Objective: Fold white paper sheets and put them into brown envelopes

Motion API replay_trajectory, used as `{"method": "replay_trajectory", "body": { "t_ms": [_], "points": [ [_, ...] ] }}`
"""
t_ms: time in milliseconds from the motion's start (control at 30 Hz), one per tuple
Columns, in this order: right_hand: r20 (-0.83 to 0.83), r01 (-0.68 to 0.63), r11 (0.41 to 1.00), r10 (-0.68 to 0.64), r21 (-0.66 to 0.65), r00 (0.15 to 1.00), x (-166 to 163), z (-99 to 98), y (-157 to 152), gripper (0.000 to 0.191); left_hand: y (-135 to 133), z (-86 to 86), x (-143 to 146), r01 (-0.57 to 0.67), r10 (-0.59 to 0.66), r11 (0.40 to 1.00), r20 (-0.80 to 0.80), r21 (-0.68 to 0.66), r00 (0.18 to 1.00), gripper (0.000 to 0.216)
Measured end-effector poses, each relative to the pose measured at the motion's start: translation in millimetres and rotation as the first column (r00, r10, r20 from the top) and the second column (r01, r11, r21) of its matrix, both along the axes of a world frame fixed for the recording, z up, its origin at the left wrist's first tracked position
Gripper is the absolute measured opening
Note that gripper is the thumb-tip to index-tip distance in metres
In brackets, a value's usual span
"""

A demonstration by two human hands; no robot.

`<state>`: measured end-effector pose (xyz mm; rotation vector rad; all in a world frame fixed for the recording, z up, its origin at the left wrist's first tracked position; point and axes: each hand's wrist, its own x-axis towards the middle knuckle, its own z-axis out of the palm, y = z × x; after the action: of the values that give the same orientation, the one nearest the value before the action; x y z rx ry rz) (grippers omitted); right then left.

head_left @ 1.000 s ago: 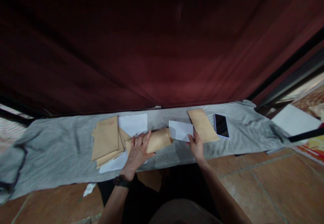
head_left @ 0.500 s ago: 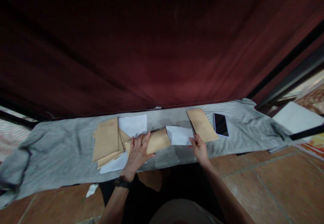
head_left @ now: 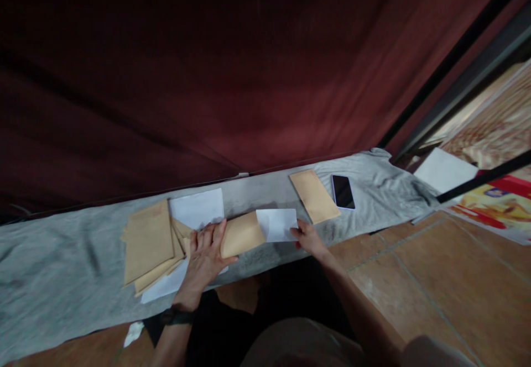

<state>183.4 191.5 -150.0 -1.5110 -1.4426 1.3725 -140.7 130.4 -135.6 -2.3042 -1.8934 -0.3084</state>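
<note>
A brown paper envelope [head_left: 243,235] lies crosswise in front of me. My left hand [head_left: 207,251] rests flat on its left end, thumb at the near edge and fingers stretched toward the far edge. A folded white sheet of paper [head_left: 277,225] sticks out of the envelope's right end, its left part hidden inside. The right edge of that sheet is pinched in my right hand [head_left: 307,237]. Left of my left hand lies a stack of brown envelopes [head_left: 148,240], partly over white sheets [head_left: 197,208]. Another brown envelope [head_left: 314,195] lies beyond my right hand.
A phone [head_left: 343,192] lies at the right on the grey cloth [head_left: 261,189] covering the narrow surface. A dark red curtain-like wall [head_left: 232,90] rises behind it. Below are floor tiles [head_left: 415,278] and a crumpled white scrap [head_left: 133,333]. A colourful box [head_left: 498,204] stands at far right.
The view has turned somewhat to the right, so everything appears farther left. My right hand has come slightly nearer the envelope, and a little less of the white sheet shows.
</note>
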Motion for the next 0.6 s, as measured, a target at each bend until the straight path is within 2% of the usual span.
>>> {"method": "replay_trajectory", "body": {
  "t_ms": [200, 367, 600],
  "points": [
    [0.145, -0.053, 0.993, 0.038, 0.102, 0.989, 4, 9.7, 0, 0.015, 0, -0.4, -3, -0.016, 0.018, 0.999, 0.043, -0.045, 0.999, 0.109],
    [0.240, -0.047, 0.980, -0.002, 0.196, 0.971, 11, 21.0, 5, 0.011, -2, -1.0, -2, -0.009, 0.012, 0.999, 0.072, -0.039, 0.997, 0.107],
    [0.296, -0.092, 0.973, 0.026, 0.211, 0.955, 3, 32.8, 7, 0.011, -3, -1.7, -4, 0.011, -0.008, 1.000, 0.103, -0.026, 0.995, 0.106]
  ]
}}
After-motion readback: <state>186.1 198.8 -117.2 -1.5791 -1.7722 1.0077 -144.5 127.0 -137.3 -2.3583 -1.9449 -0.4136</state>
